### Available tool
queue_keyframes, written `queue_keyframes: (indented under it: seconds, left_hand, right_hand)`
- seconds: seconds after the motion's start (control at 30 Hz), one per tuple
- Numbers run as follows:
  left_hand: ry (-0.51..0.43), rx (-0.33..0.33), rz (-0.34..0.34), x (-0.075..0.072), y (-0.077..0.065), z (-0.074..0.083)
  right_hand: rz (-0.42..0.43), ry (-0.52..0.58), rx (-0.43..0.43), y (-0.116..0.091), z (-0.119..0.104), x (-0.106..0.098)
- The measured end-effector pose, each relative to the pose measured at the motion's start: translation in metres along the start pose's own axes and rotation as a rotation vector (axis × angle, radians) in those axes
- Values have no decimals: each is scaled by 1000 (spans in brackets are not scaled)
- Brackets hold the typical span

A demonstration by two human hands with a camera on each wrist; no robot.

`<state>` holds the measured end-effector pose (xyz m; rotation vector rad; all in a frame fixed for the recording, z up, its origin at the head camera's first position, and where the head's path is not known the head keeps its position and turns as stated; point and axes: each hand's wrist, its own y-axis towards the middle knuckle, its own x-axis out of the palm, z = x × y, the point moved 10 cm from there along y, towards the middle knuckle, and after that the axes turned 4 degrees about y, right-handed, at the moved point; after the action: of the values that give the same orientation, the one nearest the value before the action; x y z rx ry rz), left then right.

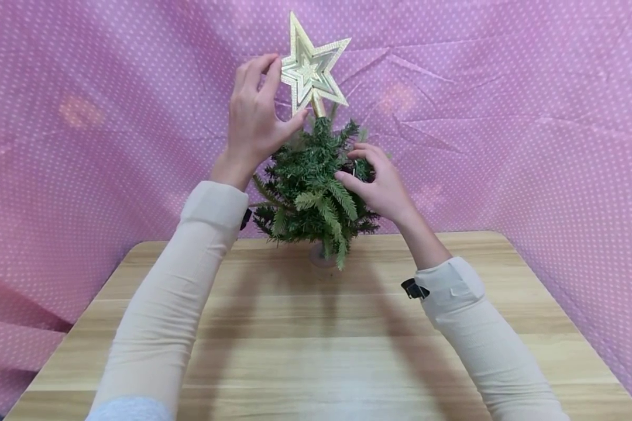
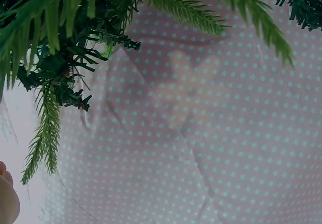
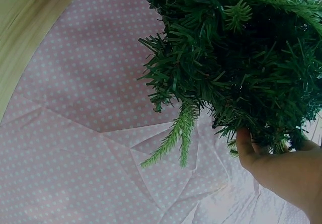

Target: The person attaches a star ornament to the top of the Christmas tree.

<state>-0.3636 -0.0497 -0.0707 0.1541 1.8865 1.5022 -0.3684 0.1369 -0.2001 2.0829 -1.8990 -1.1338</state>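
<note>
A small artificial Christmas tree [image 1: 316, 169] stands upright on a round base [image 1: 322, 256] near the table's far edge. A glittery gold star tree topper [image 1: 309, 70] sits at its tip, leaning slightly left. My left hand [image 1: 258, 111] holds the star's left side, fingertips at one point and thumb by the lower point near the stem. On the tree's right side, my right hand [image 1: 381, 181] touches the branches with thumb and fingers apart. Those fingertips partly disappear among the needles in the right wrist view. Only a sliver of the left hand [image 2: 7, 196] shows in the left wrist view.
The wooden table [image 1: 316, 351] extends from the tree toward me. A pink polka-dot cloth [image 1: 505, 117] hangs close behind the tree and along both sides. Lighter green sprigs [image 1: 334, 210] stick out from the tree's front.
</note>
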Motion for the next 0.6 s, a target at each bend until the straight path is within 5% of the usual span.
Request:
queue_keyframes:
  seconds: [0.6]
  left_hand:
    - [-9,-3,15,-1,-2,2]
  right_hand:
    - [2,-1,17,-2,-1,1]
